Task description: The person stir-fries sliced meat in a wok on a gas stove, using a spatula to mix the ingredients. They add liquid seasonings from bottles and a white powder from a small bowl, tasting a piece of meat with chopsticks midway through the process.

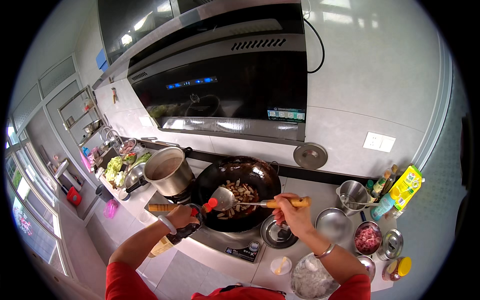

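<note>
The wok is looking black. The ladle is shining silver, with a light brown handle. The dark bottle is wearing a red cap. Both sleeves are looking red, the meat is showing pink, the jar lid is glowing yellow.

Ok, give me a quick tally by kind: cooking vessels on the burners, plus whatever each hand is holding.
Wok, dark: 1
Pot, steel: 1
Bottle with a red cap, in the left hand: 1
Spatula with a wooden handle, in the right hand: 1
Total: 4
</note>
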Demonstrator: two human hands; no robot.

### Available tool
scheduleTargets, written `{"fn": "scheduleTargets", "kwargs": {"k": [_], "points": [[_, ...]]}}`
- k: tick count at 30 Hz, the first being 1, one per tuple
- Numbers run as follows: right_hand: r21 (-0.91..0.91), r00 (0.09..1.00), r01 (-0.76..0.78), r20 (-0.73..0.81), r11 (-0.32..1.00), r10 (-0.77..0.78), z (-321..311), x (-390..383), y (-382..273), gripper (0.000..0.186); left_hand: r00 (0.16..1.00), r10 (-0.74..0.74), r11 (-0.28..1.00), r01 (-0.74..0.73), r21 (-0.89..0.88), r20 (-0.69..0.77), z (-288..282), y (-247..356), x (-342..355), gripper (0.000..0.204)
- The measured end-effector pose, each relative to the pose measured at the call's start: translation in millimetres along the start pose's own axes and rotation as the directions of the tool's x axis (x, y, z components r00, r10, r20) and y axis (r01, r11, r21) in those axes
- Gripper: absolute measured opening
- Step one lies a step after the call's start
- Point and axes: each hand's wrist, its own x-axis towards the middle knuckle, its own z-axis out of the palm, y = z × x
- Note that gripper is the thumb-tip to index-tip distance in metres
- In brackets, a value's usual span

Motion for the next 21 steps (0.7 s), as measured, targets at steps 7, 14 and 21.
{"fn": "scheduleTargets", "kwargs": {"k": [7, 14, 21], "points": [[-0.009, 1.0, -0.003, -0.006, 1.0, 0.003, -1.0, -1.3, 5.5, 0.021, 1.0, 0.019, 1.0, -0.019, 0.012, 0.012, -6.5, 3.7, -0.7, 0.05], [0.017, 1.0, -0.016, -0.016, 1.0, 0.017, -1.4, -2.4, 7.8, 0.02, 1.0, 0.002, 1.0, -0.003, 0.005, 0.021, -8.9, 5.7, -0.1, 0.05], [0.017, 1.0, -0.007, -0.024, 1.0, 0.008, -1.5, -2.9, 8.6, 0.021, 0.999, 0.045, 0.999, -0.045, 0.015, 0.02, -9.8, 5.7, 2.8, 0.05]]}}
